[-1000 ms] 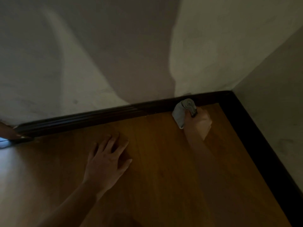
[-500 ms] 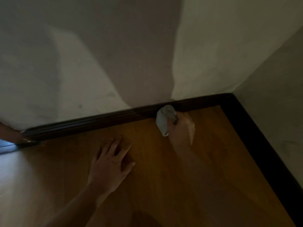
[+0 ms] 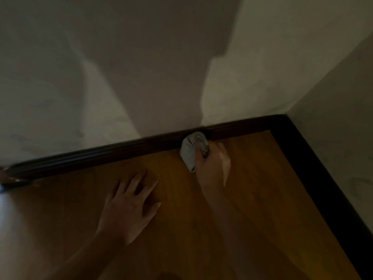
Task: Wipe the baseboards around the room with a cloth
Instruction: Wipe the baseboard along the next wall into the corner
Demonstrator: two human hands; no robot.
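Grey cloth (image 3: 192,149) gripped by right hand (image 3: 212,166), pressed against dark baseboard (image 3: 113,153) on far wall. Left hand (image 3: 129,205) laid flat, fingers spread, on wood floor (image 3: 252,199).

You have a wooden floor (image 3: 252,199) filling the lower half of your view, from 9 o'clock round through 6 to 4 o'clock, warm brown with faint plank lines. A pale patch of light (image 3: 8,207) lies on it at 9 o'clock, at the left edge. Just above that patch a reddish-brown piece (image 3: 8,177) pokes in; what it is cannot be told. A pale wall (image 3: 50,87) spans 10 to 1 o'clock, with a broad shadow (image 3: 161,67) across it at 12. A second wall (image 3: 343,128) meets it at 2 o'clock.
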